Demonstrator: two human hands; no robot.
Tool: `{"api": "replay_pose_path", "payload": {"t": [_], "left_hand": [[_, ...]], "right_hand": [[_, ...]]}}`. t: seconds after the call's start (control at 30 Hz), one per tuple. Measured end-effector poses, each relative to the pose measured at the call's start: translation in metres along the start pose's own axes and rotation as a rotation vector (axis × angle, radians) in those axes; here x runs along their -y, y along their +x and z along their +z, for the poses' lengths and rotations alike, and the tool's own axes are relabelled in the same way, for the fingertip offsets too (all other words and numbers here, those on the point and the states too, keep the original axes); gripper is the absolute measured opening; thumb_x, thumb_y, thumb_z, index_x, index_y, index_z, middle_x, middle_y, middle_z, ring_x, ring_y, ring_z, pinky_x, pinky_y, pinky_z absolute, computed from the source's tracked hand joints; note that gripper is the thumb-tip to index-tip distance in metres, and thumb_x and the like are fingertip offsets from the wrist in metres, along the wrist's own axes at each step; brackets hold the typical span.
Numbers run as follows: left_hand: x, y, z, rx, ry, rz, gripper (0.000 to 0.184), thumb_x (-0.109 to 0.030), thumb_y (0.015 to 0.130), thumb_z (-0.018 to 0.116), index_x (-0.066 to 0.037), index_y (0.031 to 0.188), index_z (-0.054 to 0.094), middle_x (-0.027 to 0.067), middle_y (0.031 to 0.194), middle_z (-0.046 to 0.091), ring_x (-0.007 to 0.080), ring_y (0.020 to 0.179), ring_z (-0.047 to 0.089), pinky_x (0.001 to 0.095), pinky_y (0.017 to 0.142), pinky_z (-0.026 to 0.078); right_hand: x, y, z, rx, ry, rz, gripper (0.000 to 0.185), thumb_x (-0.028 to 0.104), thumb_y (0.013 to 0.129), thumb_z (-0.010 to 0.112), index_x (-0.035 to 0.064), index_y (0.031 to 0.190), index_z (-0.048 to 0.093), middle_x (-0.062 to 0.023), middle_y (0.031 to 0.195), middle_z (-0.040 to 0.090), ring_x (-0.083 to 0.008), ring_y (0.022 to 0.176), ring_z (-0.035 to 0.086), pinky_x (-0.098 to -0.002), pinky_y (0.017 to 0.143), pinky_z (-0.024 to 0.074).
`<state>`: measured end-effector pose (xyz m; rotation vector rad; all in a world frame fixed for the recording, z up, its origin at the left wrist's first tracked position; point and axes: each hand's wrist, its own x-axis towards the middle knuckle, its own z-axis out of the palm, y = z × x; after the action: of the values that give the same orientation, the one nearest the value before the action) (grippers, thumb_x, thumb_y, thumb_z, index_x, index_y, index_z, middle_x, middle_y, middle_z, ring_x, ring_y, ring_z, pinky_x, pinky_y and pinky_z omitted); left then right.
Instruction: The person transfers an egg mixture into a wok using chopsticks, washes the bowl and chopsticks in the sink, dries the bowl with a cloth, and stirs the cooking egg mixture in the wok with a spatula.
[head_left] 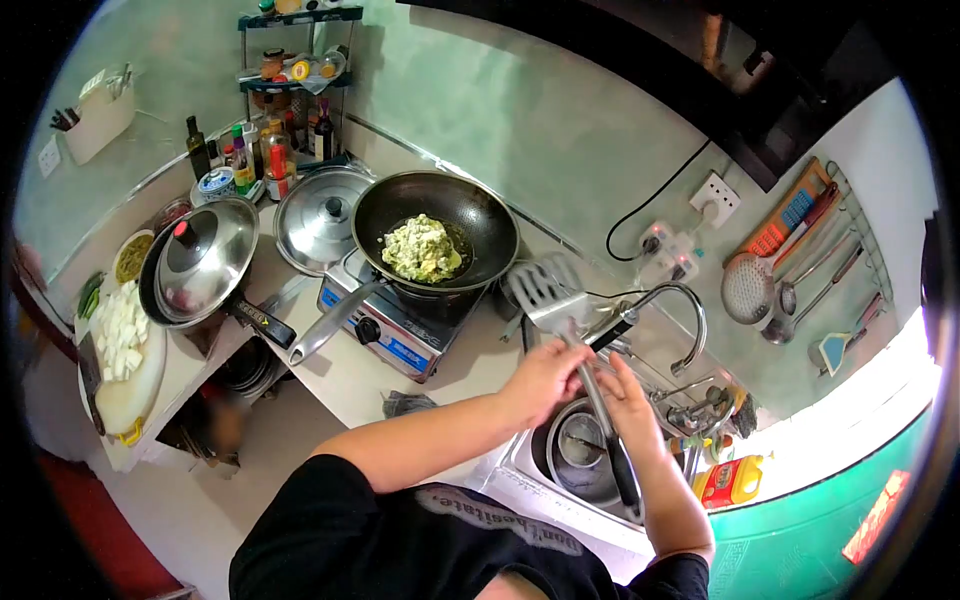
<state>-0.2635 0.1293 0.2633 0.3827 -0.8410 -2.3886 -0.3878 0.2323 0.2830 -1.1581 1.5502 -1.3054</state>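
Note:
Over the sink's left edge, my left hand (546, 382) is closed around the metal shaft of a slotted spatula (549, 297). The blade points up and to the left, while the dark handle end hangs down over the sink. My right hand (627, 403) lies alongside the shaft with its fingers stretched out; whether they press on it is hard to see. To the left of the blade, a wok (490, 215) sits on a portable gas stove (410, 335). A clump of pale yellow-green food (420, 248) lies in the wok with some liquid around it.
The sink (520, 455) holds metal bowls under a curved faucet (700, 335). On the left are a lidded pan (205, 265), a loose lid (315, 215) and a cutting board (135, 395) with chopped white pieces. Utensils hang on the right, including a skimmer (748, 288).

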Motion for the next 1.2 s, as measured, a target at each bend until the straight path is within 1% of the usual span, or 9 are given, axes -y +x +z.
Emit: {"api": "replay_pose_path", "payload": {"t": [0.07, 0.17, 0.23, 0.3, 0.4, 0.47, 0.67, 0.93, 1.2], "left_hand": [[-0.019, -0.001, -0.021, -0.177, 0.097, 0.185, 0.015, -0.022, 0.085, 0.046, -0.008, 0.083, 0.051, -0.0009, 0.063, 0.049, 0.0059, 0.046, 0.040, 0.0176, 0.039, 0.030], [-0.049, -0.010, -0.055, -0.364, 0.675, 0.409, 0.013, -0.016, 0.081, 0.051, -0.006, 0.087, 0.053, 0.0042, 0.073, 0.051, 0.0112, 0.055, 0.046, 0.0233, 0.048, 0.039], [-0.059, -0.013, -0.067, -0.348, 0.657, 0.464, 0.014, -0.018, 0.082, 0.050, -0.005, 0.085, 0.052, 0.0031, 0.071, 0.049, 0.0090, 0.054, 0.044, 0.0206, 0.046, 0.036], [-0.065, -0.015, -0.067, -0.338, 0.234, 0.380, 0.016, -0.020, 0.084, 0.049, -0.004, 0.082, 0.050, 0.0020, 0.070, 0.047, 0.0067, 0.054, 0.042, 0.0179, 0.044, 0.033], [-0.070, -0.024, -0.070, -0.358, 0.454, 0.518, 0.013, -0.018, 0.084, 0.047, -0.004, 0.082, 0.047, 0.0024, 0.076, 0.046, 0.0053, 0.051, 0.036, 0.0160, 0.041, 0.027], [-0.068, -0.031, -0.074, -0.444, 0.149, 0.439, 0.010, -0.017, 0.083, 0.050, -0.007, 0.082, 0.048, 0.0008, 0.076, 0.047, 0.0038, 0.050, 0.035, 0.0151, 0.040, 0.024], [-0.024, -0.048, -0.070, -0.586, 0.232, 0.354, 0.014, -0.022, 0.084, 0.049, -0.008, 0.087, 0.049, 0.0022, 0.078, 0.051, 0.0044, 0.049, 0.040, 0.0153, 0.038, 0.026], [0.040, -0.055, -0.066, -0.631, 0.376, 0.304, 0.012, -0.019, 0.085, 0.046, -0.007, 0.085, 0.047, 0.0022, 0.079, 0.051, 0.0056, 0.047, 0.041, 0.0159, 0.035, 0.029], [0.061, -0.059, -0.041, -0.669, 0.403, 0.313, 0.014, -0.019, 0.086, 0.046, -0.005, 0.082, 0.046, 0.0024, 0.082, 0.048, 0.0061, 0.050, 0.042, 0.0166, 0.038, 0.030]], "right_hand": [[0.017, -0.007, 0.006, 0.264, 0.407, 0.176, 0.052, 0.016, 0.083, 0.047, 0.0020, 0.127, 0.024, -0.0131, 0.114, 0.047, -0.0169, 0.098, 0.050, -0.0284, 0.086, 0.0370], [0.032, -0.005, 0.031, 0.255, -0.715, -0.128, 0.051, 0.019, 0.080, 0.051, 0.0040, 0.125, 0.032, -0.0110, 0.099, 0.055, -0.0167, 0.078, 0.056, -0.0259, 0.078, 0.0391], [0.057, -0.004, 0.044, 0.260, -0.914, -0.015, 0.054, 0.022, 0.077, 0.055, 0.0062, 0.123, 0.034, -0.0203, 0.112, 0.047, -0.0335, 0.098, 0.048, -0.0355, 0.086, 0.0373], [0.041, -0.001, 0.024, 0.038, -0.855, -0.392, 0.046, 0.020, 0.078, 0.053, 0.0052, 0.120, 0.039, -0.0185, 0.111, 0.047, -0.0305, 0.095, 0.051, -0.0338, 0.082, 0.0405], [0.032, -0.036, -0.037, -0.428, -0.135, -0.060, 0.025, 0.019, 0.082, 0.049, -0.0031, 0.089, 0.056, -0.0131, 0.082, 0.058, -0.0163, 0.070, 0.057, -0.0267, 0.065, 0.0459], [-0.008, -0.074, -0.099, -0.543, -0.075, -0.092, 0.027, 0.022, 0.084, 0.046, -0.0011, 0.074, 0.054, -0.0060, 0.066, 0.055, -0.0117, 0.056, 0.052, -0.0260, 0.053, 0.0426], [-0.199, -0.141, -0.233, -1.126, -0.131, 0.493, 0.026, 0.024, 0.083, 0.045, 0.0065, 0.101, 0.052, -0.0051, 0.089, 0.055, -0.0129, 0.077, 0.052, -0.0296, 0.061, 0.0435], [-0.248, -0.075, -0.365, -0.912, -1.233, 0.396, 0.056, 0.005, 0.070, 0.051, 0.0024, 0.122, 0.033, -0.0183, 0.125, 0.035, -0.0301, 0.117, 0.032, -0.0341, 0.096, 0.0284], [-0.223, -0.045, -0.395, -0.681, -1.059, 0.766, 0.057, 0.006, 0.065, 0.055, 0.0056, 0.119, 0.037, -0.0177, 0.116, 0.045, -0.0304, 0.106, 0.044, -0.0355, 0.089, 0.0363]]}}
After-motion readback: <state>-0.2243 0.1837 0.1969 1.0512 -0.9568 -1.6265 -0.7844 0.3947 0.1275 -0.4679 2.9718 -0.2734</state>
